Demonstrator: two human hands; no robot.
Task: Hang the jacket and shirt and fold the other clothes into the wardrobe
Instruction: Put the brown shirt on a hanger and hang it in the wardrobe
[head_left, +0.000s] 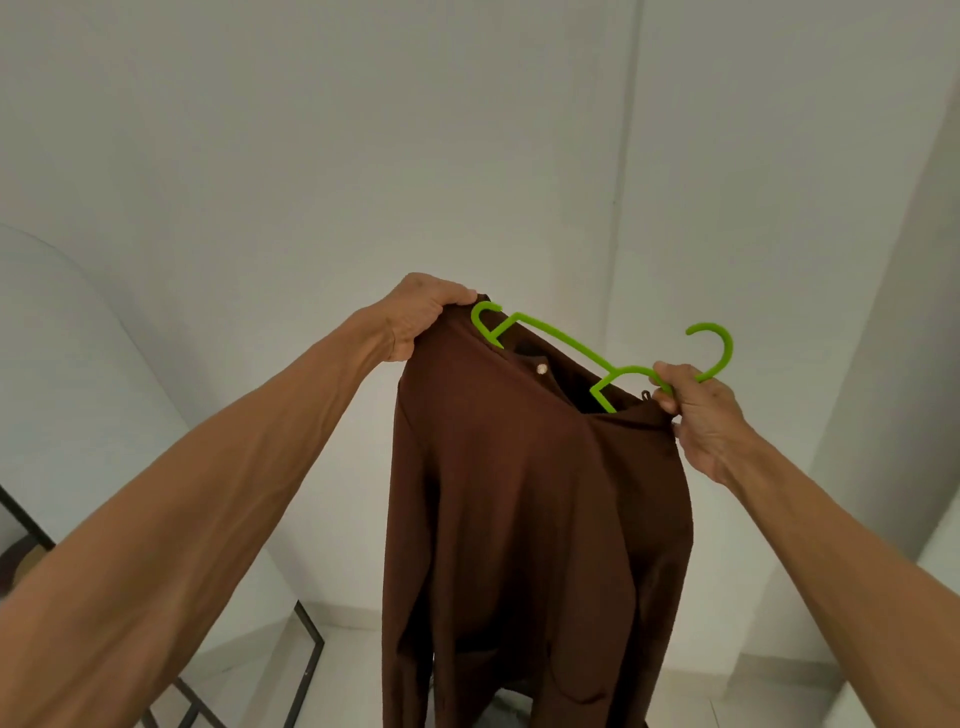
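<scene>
A brown shirt (524, 509) with a small round button near the collar hangs in the air in front of me. A bright green plastic hanger (576, 349) is partly inside its neck opening, hook pointing right. My left hand (421, 314) grips the shirt's left shoulder at the hanger's end. My right hand (698, 410) holds the hanger at the base of its hook and pinches the shirt's right collar edge. The shirt's lower part runs out of the bottom of the view.
White walls fill the background, with a corner edge (623, 208) running down behind the hanger. A black metal frame (306, 670) with a pale curved panel stands at the lower left. A light floor shows below.
</scene>
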